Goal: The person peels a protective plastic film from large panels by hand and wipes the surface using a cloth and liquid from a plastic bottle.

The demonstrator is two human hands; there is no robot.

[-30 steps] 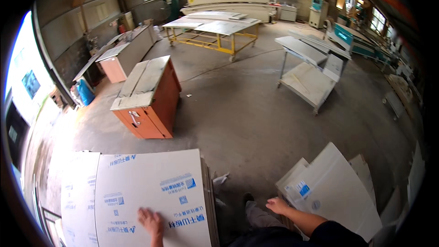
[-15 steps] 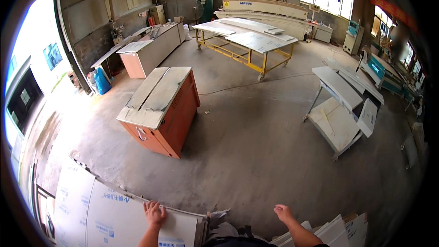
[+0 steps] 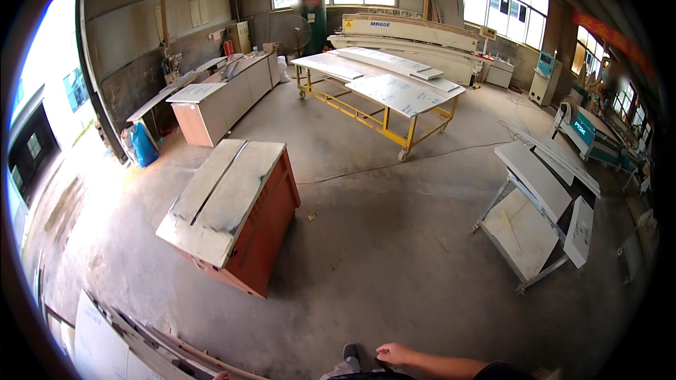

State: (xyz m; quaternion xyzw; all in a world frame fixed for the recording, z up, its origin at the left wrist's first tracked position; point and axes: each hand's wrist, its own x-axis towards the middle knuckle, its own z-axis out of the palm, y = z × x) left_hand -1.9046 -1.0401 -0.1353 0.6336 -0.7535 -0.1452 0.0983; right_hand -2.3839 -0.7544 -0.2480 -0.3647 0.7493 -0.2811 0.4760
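At the lower edge, only a sliver of my left hand (image 3: pixel 224 376) shows beside a stack of boards; its fingers are hidden. My right hand (image 3: pixel 396 354) is in front of my body at the bottom middle. Its fingers are curled in, with nothing seen in them. A dark shoe (image 3: pixel 351 352) shows just left of that hand. At the lower left, a white film-covered panel (image 3: pixel 102 338) leans with several board edges (image 3: pixel 165 355) behind it.
An orange cabinet (image 3: pixel 264 229) with a worn pale top stands ahead to the left. A grey rack (image 3: pixel 517 236) holding white boards is at right. Farther off are a yellow wheeled table (image 3: pixel 386 123) with panels, a long workbench (image 3: pixel 229 102) and a long machine (image 3: pixel 408 27).
My view has tilted up and moved forward past the panels. My left hand has dropped from the panel's top edge to the picture's rim. My right hand has come in toward my body.
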